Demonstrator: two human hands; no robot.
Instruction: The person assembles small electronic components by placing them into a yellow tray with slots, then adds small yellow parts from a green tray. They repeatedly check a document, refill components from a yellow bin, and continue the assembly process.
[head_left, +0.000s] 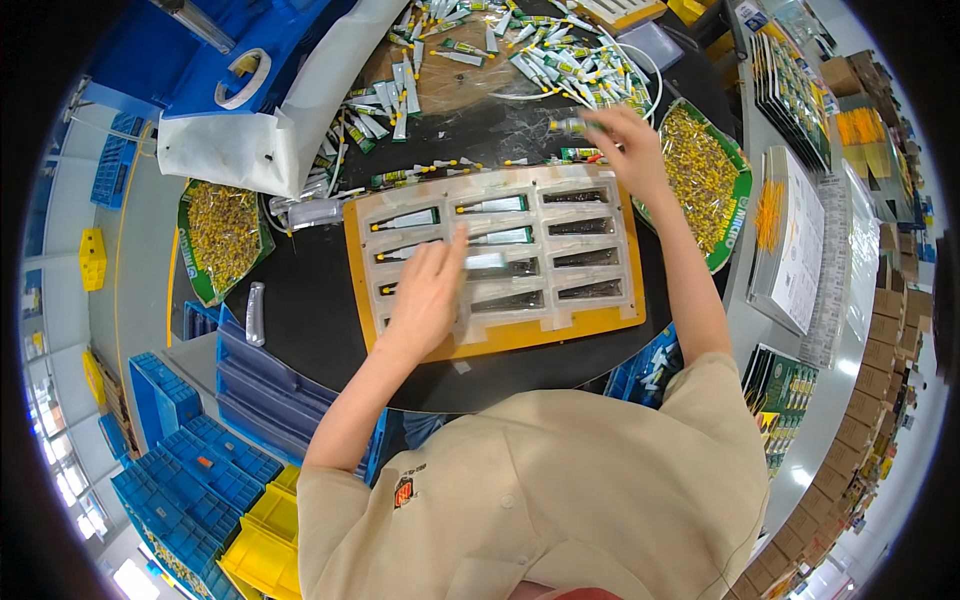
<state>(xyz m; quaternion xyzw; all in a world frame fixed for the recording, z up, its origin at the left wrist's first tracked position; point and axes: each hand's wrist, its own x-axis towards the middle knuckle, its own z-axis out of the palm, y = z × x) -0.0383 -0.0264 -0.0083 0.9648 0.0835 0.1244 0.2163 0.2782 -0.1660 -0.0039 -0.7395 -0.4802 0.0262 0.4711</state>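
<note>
A white tray with a yellow border [495, 345] lies before me, its slots in three columns. Small white-and-green tubes with yellow caps, such as this tube [492, 204], fill some left and middle slots; the right-column slots hold none. Over the left and middle columns is my left hand [428, 292], index finger stretched forward. A motion-blurred white tube [486, 261] shows at its thumb side, seemingly pinched. Beyond the tray's far right corner, my right hand [628, 145] pinches another tube [570, 126], also blurred.
Many loose tubes [575, 65] are heaped on the far side of the black round table [300, 300]. Green-edged bins of small yellow caps stand left [222, 240] and right [700, 170]. Blue crates [200, 480] stack at lower left; papers [785, 240] lie on the right bench.
</note>
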